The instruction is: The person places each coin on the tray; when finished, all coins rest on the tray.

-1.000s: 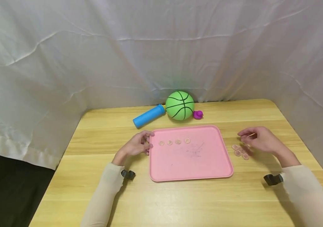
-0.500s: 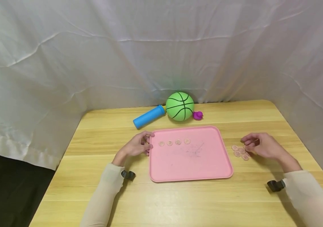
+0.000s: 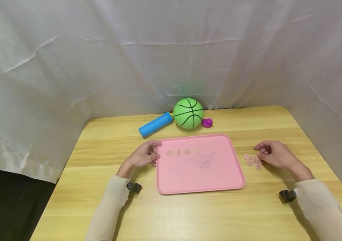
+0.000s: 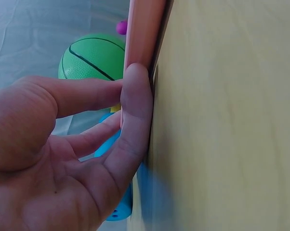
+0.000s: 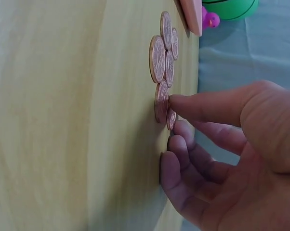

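My left hand [image 3: 143,154] grips the left rim of a pink tray [image 3: 201,179]; in the left wrist view the thumb lies on one side of the rim [image 4: 146,24] and a finger on the other. Several copper-coloured coins [image 3: 187,151] lie in a row near the tray's far edge. Right of the tray, more coins [image 3: 254,159] lie clustered on the wooden table. My right hand [image 3: 276,154] is at this cluster, its thumb tip touching a coin [image 5: 171,120] at the near end. Its other fingers are loosely bent, their tips down by the tabletop.
Behind the tray stand a green ball [image 3: 188,113] with black lines, a blue cylinder [image 3: 155,125] and a small purple rubber duck [image 3: 207,123]. A pale curtain [image 3: 146,67] hangs round the back and sides of the table [image 3: 189,217].
My right hand has come down and back onto the coin cluster, its thumb now at a coin. The left hand keeps its grip on the tray. The whole view has shifted slightly.
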The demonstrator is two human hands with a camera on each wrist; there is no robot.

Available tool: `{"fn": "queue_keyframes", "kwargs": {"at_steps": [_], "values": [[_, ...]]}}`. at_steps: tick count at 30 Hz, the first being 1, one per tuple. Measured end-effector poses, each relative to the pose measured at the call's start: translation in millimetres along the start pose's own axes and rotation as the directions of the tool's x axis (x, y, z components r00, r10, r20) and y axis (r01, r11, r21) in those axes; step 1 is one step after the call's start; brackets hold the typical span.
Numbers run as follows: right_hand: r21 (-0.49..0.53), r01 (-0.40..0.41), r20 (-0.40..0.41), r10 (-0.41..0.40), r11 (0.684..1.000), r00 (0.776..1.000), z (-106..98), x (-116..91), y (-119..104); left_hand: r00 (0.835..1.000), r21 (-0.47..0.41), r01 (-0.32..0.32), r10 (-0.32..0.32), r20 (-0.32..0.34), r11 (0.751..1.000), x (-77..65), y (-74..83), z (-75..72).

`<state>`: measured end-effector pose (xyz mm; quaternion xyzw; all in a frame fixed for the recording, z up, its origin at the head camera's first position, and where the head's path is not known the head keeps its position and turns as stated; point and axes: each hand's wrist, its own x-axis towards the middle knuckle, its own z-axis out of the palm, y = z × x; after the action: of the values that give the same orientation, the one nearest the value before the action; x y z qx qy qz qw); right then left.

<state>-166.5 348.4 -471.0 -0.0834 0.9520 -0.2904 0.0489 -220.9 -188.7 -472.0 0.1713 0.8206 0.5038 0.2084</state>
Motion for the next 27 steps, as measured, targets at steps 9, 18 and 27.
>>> {"fn": "queue_keyframes", "kwargs": {"at_steps": [9,18,27], "values": [[0.046,-0.017,0.051,0.015,0.999,0.999,3.0,7.3,-12.3,1.0,0.014,-0.011,0.012,-0.007,1.0,-3.6,1.0,-4.8],[0.087,-0.039,-0.013,0.04,0.995,0.999,7.8,6.5,-12.4,1.0,0.013,0.005,-0.005,-0.002,1.0,-4.1,3.6,-1.0],[0.207,-0.107,-0.036,0.117,0.973,0.993,11.7,13.2,-19.5,1.0,0.016,0.009,-0.009,-0.002,1.0,-2.2,1.0,-0.2]]}}
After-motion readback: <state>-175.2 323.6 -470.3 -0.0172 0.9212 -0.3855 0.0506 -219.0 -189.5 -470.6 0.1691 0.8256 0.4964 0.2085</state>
